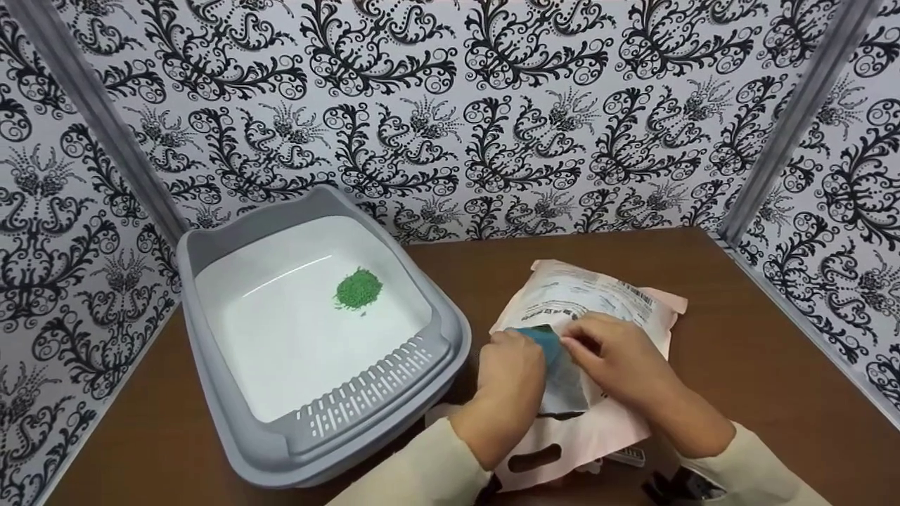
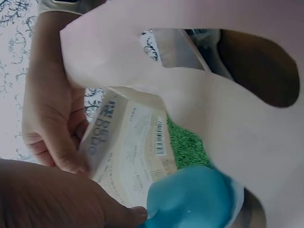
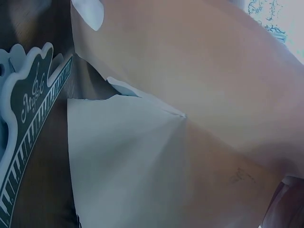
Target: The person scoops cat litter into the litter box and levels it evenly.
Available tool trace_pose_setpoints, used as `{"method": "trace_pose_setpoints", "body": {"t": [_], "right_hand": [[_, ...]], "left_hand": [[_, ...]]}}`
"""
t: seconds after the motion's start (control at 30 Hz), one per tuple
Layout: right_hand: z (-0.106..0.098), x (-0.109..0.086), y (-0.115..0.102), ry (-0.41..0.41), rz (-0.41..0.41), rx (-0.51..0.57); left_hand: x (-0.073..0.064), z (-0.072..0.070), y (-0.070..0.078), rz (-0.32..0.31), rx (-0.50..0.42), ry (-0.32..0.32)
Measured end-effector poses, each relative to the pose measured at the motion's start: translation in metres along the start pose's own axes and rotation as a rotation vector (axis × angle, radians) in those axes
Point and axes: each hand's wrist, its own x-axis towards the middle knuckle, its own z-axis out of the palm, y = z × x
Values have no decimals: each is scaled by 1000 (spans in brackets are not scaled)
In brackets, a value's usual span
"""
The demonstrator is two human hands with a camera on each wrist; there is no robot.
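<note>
My pale sleeves (image 1: 422,467) lie before a pink bag (image 1: 598,292) on the worktop (image 1: 773,365); my left grip (image 1: 512,372) holds a blue scoop (image 1: 547,344) at its mouth, my right grip (image 1: 626,358) pinches the bag's edge.

Txt "Music" on dk. piano-key board (image 3: 32,105); printed bag (image 1: 594,289) mostly too blurry to read.

The brown table (image 1: 759,365) is occupied by a grey-rimmed tray (image 1: 274,223), a pale pink bag (image 1: 598,288) just beside it, and a partly hidden white item (image 1: 628,457).
</note>
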Motion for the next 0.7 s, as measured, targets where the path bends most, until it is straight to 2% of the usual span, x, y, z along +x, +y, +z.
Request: {"method": "trace_pose_setpoints", "body": {"t": [0.27,0.43,0.57,0.7], "right_hand": [[-1,1,-1,1,25,5],[-1,0,-2,23,36,-11],[-1,0,-2,51,20,-20],[-1,0,-1,68,-3,-46]], "left_hand": [[10,6,13,-11,22,6],[11,6,24,-35,54,17],[7,5,31,10,119,8],[6,6,34,22,170,28]]}}
